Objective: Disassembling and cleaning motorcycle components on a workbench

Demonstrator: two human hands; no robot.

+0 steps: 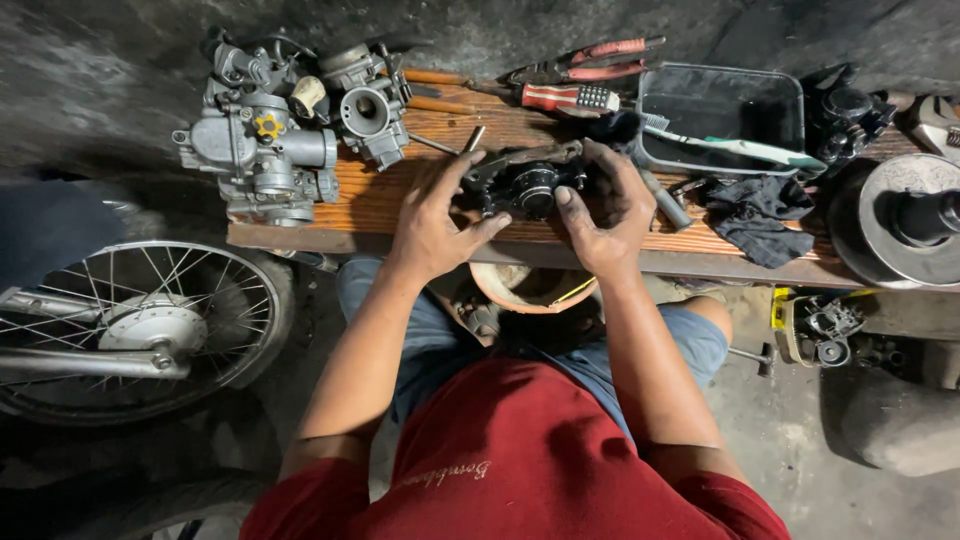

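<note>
wooden bench (370,200): both hands (432,222) (605,215) grip dark part (525,180) lying crosswise.

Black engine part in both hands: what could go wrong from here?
1. The black engine part sits near the wooden bench's front edge; a slip from the left hand or right hand could drop it to the floor.
2. The fingers look greasy, so grip may be weak.
3. The carburetors sit close by the left elbow's path.
</note>
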